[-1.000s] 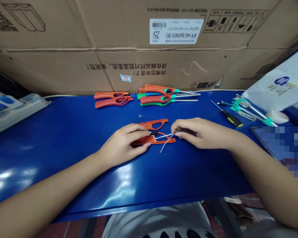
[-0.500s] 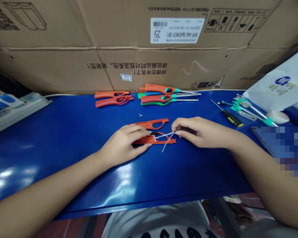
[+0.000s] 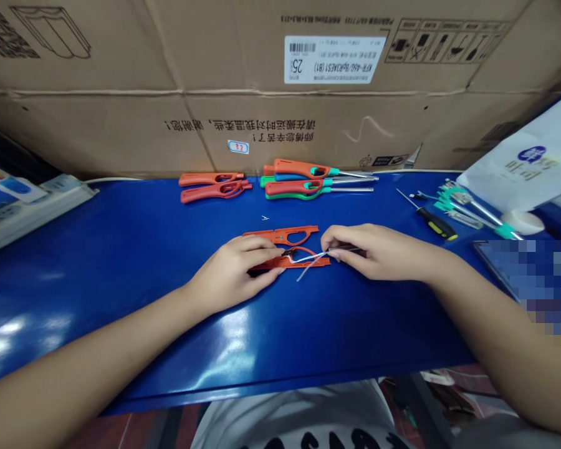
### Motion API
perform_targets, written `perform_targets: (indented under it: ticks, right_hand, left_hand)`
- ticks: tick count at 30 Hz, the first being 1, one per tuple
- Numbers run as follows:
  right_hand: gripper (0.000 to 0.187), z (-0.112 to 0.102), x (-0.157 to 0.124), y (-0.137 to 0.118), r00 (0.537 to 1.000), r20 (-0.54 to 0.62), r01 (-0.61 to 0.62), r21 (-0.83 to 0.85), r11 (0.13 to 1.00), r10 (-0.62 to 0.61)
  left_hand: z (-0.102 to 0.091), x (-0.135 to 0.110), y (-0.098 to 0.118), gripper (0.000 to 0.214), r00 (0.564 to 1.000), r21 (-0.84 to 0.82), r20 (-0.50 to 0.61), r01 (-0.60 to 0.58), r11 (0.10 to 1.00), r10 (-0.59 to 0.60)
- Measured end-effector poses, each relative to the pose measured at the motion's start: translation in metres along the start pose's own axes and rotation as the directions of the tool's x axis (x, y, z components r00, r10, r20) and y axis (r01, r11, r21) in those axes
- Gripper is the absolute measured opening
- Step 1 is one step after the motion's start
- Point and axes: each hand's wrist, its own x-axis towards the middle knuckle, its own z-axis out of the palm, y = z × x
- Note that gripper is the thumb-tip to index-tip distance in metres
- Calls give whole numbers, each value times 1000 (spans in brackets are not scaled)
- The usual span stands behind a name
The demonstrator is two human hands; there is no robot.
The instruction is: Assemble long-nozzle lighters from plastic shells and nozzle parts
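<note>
My left hand (image 3: 236,268) is closed around the open orange lighter casing half (image 3: 320,262), thumb in front and fingers behind, holding it on the table. A black part (image 3: 288,253) sits in this half by the fingertips, with thin white wires (image 3: 305,257) running right from it. My right hand (image 3: 362,249) pinches a dark slim tweezers-like tool (image 3: 351,249), mostly hidden by the fingers. The wires and a clear thin tube (image 3: 303,272) meet at those fingertips. Just behind lies the other orange casing half (image 3: 308,232), partly covered by my left hand.
Two orange-red lighter handles (image 3: 215,191) and several lighters with metal barrels (image 3: 303,168) lie along the cardboard box (image 3: 135,131). To the right are a screwdriver (image 3: 437,223), turquoise-ended metal barrels (image 3: 481,209) and a white bag (image 3: 509,162). A power strip (image 3: 37,209) stands left.
My right hand has shifted slightly left, and the free end of the clear tube has swung left and up. My left hand keeps its hold on the casing half.
</note>
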Motion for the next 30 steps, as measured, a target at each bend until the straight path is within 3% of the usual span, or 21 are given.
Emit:
perform_targets:
  ticks: [6,17,21,30]
  right_hand:
    - [14,2,1,-1,1000,16,-6,-37,999,6]
    - [21,3,2,0,999,8,-51,76,996,50]
    - [21,0,1,2,997,-20,-72,32,997,72]
    - [24,-1,0,6,1000,-29,-10,-28,1000,9]
  left_hand:
    - [-1,0,1,19,1000,40,26,-2,999,1]
    - [-7,2,7,21,990,280,140,-12,960,-29]
    - [-9,2,16,24,982,358,181,-7,934,-62]
    - [-7,0,14,22,986,239,151,32,970,-70]
